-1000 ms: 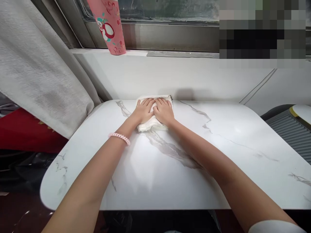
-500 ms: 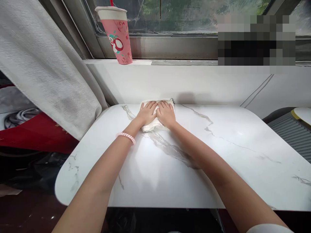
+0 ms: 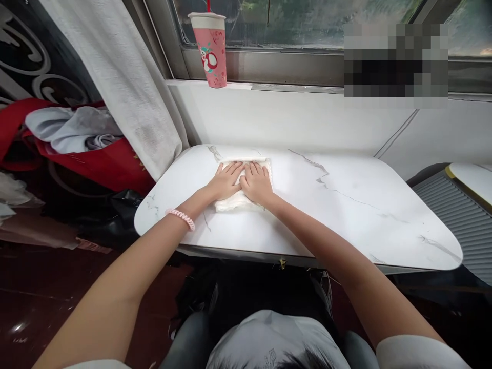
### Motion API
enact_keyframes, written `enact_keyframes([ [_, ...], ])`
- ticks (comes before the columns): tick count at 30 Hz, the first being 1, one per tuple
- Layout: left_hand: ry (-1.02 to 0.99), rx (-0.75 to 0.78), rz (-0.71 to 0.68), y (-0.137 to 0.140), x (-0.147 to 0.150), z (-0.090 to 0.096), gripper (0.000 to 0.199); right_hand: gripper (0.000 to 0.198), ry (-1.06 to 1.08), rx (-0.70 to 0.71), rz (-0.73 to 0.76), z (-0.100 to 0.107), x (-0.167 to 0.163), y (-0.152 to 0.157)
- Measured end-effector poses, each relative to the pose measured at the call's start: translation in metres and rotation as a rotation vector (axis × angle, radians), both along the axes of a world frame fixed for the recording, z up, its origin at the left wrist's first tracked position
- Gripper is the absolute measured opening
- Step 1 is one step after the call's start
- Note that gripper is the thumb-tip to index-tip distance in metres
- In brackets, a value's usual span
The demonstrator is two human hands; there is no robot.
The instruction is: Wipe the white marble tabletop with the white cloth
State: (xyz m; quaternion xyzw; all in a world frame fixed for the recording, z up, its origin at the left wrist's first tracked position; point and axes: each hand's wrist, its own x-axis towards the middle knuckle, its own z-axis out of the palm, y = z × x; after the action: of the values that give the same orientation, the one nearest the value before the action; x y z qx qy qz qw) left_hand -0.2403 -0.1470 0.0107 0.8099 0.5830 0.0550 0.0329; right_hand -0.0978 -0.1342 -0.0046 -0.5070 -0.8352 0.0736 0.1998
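A white cloth (image 3: 240,201) lies spread on the white marble-patterned table (image 3: 346,210), a little left of its middle. My left hand (image 3: 226,182) rests flat on the cloth with its fingers stretched out; a pink coiled band circles that wrist. Right beside it, my right hand (image 3: 255,183) presses down on the same cloth, palm down and fingers extended. Both hands are open and nearly touching, and they hide the middle of the cloth.
On the window ledge stands a pink paper cup (image 3: 212,59) with a red straw. A grey-white curtain (image 3: 126,87) hangs at the left, beside a red bag (image 3: 100,164) with clothes in it. A ribbed grey surface (image 3: 453,205) is at the far right.
Both hands and the cloth have come nearer to me, away from the table's back edge. The camera view has shifted, now showing my lap and more of the red bag.
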Motion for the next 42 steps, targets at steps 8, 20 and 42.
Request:
enact_keyframes([
  [8, 0.065, -0.022, -0.047, -0.056, -0.032, 0.006, 0.065, 0.057, -0.008, -0.050, 0.072, 0.006, -0.024, -0.053],
  [20, 0.087, -0.067, 0.218, -0.114, -0.026, 0.006, 0.065, 0.058, -0.091, -0.117, 0.282, 0.021, -0.041, -0.084],
  [42, -0.043, -0.025, 0.077, 0.106, -0.137, 0.001, 0.062, 0.056, 0.027, -0.085, 0.093, 0.008, -0.142, 0.113],
])
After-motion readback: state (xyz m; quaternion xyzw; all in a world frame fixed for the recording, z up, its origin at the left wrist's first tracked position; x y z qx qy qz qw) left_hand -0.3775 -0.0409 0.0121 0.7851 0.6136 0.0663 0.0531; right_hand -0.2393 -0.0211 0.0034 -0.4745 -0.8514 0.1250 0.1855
